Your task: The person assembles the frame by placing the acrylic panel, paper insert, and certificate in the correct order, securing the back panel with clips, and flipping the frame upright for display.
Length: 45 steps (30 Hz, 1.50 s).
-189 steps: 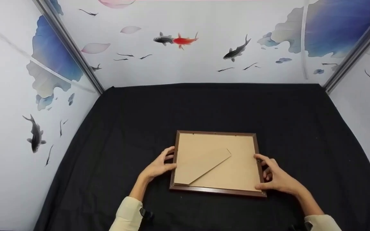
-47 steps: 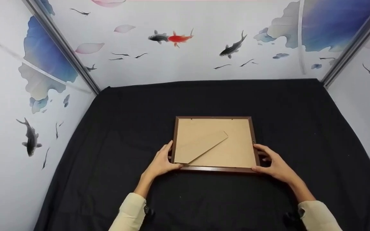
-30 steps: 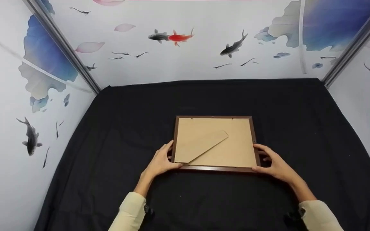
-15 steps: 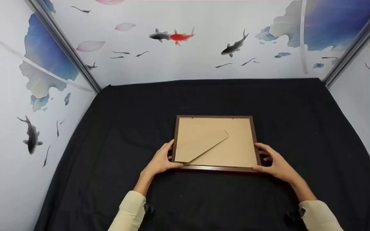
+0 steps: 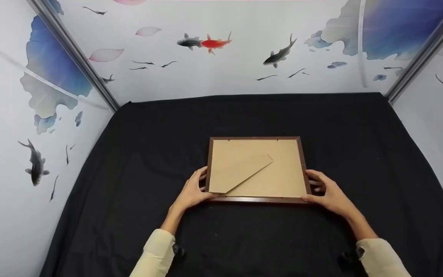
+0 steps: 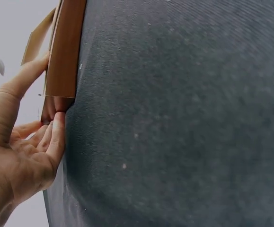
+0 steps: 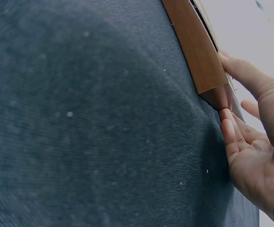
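Observation:
A brown picture frame (image 5: 290,169) lies face down, its tan backing board up and a folded easel stand (image 5: 240,174) flat against that board. My left hand (image 5: 192,192) holds the near left corner, thumb on the front rail and fingers along the side. At the near right corner, my right hand (image 5: 331,195) grips in the same way. From the left wrist, the wooden edge (image 6: 63,52) shows between thumb and fingers, fingertips low at the corner. The right wrist view shows the other corner (image 7: 200,52), with the thumb on the upper edge.
Black cloth (image 5: 260,238) covers the table under the frame. White panels with printed fish and leaves (image 5: 240,73) enclose the left, back and right sides. Grey metal posts (image 5: 77,57) stand at the back corners.
Compared with 6.3 s ago, the frame sits farther from me and straighter, and both hands have shifted to its near corners. Over the last 1.6 s it has hardly moved.

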{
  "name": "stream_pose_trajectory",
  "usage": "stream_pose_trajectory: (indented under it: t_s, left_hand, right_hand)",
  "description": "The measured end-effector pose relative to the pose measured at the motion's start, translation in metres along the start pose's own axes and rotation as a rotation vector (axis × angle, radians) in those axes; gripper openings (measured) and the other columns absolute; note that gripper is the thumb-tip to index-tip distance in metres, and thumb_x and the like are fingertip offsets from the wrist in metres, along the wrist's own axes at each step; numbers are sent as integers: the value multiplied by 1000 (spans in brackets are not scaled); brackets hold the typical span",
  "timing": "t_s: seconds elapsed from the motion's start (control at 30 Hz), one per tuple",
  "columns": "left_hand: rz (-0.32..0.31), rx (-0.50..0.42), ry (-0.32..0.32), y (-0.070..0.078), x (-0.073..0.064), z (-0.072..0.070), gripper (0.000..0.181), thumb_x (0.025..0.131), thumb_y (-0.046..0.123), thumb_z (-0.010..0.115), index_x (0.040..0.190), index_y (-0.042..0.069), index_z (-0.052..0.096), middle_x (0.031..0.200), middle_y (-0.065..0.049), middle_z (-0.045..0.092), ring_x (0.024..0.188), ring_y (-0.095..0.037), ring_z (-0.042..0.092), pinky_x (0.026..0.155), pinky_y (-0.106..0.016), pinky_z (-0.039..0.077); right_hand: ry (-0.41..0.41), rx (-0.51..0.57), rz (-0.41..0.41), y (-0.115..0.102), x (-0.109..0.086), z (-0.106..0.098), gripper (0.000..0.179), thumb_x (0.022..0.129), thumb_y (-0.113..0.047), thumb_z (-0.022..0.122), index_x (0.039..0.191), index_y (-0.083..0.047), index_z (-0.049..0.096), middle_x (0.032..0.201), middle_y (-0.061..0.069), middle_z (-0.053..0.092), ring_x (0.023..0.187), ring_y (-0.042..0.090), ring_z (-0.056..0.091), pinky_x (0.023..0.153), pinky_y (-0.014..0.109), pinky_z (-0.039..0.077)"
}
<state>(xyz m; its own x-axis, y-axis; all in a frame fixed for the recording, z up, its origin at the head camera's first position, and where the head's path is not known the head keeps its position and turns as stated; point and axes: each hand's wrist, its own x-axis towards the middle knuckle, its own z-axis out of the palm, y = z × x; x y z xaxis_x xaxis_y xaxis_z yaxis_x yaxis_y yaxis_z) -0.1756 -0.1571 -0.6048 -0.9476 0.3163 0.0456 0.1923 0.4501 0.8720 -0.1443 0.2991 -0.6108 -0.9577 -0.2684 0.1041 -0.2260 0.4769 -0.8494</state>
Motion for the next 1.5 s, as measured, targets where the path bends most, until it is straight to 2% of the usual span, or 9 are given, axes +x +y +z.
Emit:
stream_pose_trajectory:
  t_s: [0.13, 0.37, 0.5, 0.7, 0.9, 1.1, 1.23, 1.37, 1.5]
  left_hand:
    - [-20, 10, -1, 2, 2, -1, 67, 81, -1, 67, 139, 0, 34, 134, -18, 38, 122, -31, 42, 84, -38, 48]
    - [-40, 18, -74, 7, 1, -2, 70, 85, -4, 59, 145, 1, 24, 139, -19, 30, 128, -30, 34, 88, -38, 45]
    - [-11, 36, -77, 7, 1, -3, 69, 86, -5, 57, 145, -1, 22, 137, -19, 31, 128, -30, 34, 86, -37, 46]
    - [-21, 9, -151, 8, -2, -6, 84, 81, -5, 64, 147, 1, 14, 140, -20, 25, 128, -30, 31, 90, -40, 43]
    - [-32, -84, -157, 33, -7, -11, 88, 74, -14, 66, 145, -6, 14, 140, -29, 20, 129, -41, 26, 91, -52, 40]
    - [-33, -69, -170, 47, -9, -15, 83, 76, -14, 63, 143, -9, 15, 138, -31, 21, 128, -43, 26, 91, -51, 40]
    - [-57, -80, -190, 46, -10, -18, 72, 85, -11, 54, 144, -8, 14, 141, -31, 20, 130, -42, 24, 96, -51, 35]
    - [-143, -197, -184, 32, -8, -18, 56, 98, 4, 44, 146, -4, 16, 146, -27, 19, 133, -37, 23, 101, -50, 28]
    - [-196, -177, -147, 19, -4, -13, 67, 96, 29, 54, 148, 5, 19, 147, -19, 21, 133, -30, 25, 101, -45, 30]
  right_hand:
    - [-7, 25, -47, -18, 0, -2, 70, 79, -11, 76, 138, -1, 40, 131, 22, 46, 109, 35, 53, 82, 50, 44]
    - [-31, 18, -29, -41, -2, -3, 73, 79, -8, 75, 139, 3, 35, 134, 26, 41, 112, 39, 48, 85, 53, 41]
    - [-22, 27, -33, -42, -1, -2, 73, 79, -6, 75, 139, 4, 35, 134, 25, 41, 111, 38, 48, 85, 53, 40]
    - [-21, 19, -34, -40, -1, -1, 72, 80, -7, 75, 139, 3, 35, 136, 23, 39, 112, 37, 47, 84, 53, 40]
    - [-18, 15, -30, -41, -1, 1, 74, 79, -9, 76, 140, 3, 34, 135, 24, 40, 111, 38, 47, 84, 54, 39]
    - [-7, 15, -15, -41, 0, 3, 77, 78, -10, 77, 140, 1, 33, 134, 25, 39, 110, 39, 46, 84, 54, 38]
    - [-8, 10, -11, -41, -1, 4, 78, 78, -10, 77, 140, 2, 32, 135, 25, 38, 111, 39, 46, 85, 54, 39]
    - [-8, 15, -17, -41, -1, 5, 78, 78, -9, 77, 140, 2, 32, 135, 25, 39, 111, 39, 45, 84, 53, 39]
    - [1, 14, -25, -42, -1, 6, 78, 77, -8, 77, 140, 2, 33, 134, 24, 39, 110, 37, 46, 83, 51, 39]
